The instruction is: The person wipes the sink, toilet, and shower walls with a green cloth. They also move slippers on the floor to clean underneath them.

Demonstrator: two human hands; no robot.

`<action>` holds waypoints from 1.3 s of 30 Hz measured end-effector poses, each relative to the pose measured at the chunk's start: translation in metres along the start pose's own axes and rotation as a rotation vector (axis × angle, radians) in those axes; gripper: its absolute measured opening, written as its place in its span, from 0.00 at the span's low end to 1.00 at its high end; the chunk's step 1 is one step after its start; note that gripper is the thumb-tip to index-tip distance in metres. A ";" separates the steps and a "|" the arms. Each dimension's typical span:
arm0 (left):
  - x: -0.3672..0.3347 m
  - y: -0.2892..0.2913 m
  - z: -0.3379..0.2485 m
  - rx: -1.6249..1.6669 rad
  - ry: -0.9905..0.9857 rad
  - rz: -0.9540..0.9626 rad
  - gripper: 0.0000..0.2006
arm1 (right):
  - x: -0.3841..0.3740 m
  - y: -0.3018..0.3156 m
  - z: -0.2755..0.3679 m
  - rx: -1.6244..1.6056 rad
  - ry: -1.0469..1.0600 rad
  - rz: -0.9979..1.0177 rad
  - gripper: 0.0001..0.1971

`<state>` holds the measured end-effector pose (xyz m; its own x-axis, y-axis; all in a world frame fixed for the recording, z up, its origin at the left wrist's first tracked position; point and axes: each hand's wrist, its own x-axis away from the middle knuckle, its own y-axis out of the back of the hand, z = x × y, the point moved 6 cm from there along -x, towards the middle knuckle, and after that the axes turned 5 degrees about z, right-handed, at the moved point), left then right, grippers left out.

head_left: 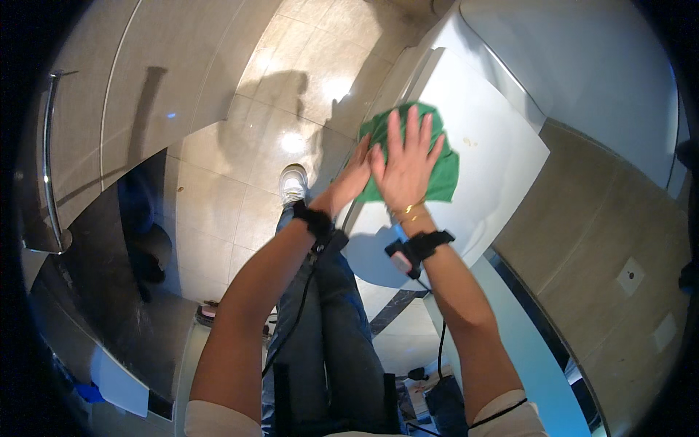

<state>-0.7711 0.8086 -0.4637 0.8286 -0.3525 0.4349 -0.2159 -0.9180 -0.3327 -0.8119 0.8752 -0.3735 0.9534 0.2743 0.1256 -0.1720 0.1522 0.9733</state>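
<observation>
A green cloth [445, 175] lies crumpled on a white flat top [495, 167], over its left edge. My right hand [408, 167] rests flat on the cloth with its fingers spread. Close beside it, my left hand [352, 175] is at the cloth's left edge, its fingers drawn together on the fabric and partly hidden. Small yellowish marks [470, 142] show on the white top, right of the cloth.
A tiled wall [582, 211] with a socket plate [630, 276] borders the white top on the right. At the left is a panel with a long metal handle [48, 160]. My shoe [293, 182] stands on the tiled floor [211, 182]. Cables hang from my wrist straps.
</observation>
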 end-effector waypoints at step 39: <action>0.118 -0.129 -0.008 -1.698 -0.277 0.386 0.29 | 0.215 -0.024 -0.061 -0.189 -0.449 0.107 0.30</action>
<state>-0.6501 0.8844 -0.3626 0.6214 -0.7026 0.3466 -0.5031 -0.0187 0.8640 -0.6177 0.9886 -0.3814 0.9333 -0.1322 0.3338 -0.2771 0.3260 0.9039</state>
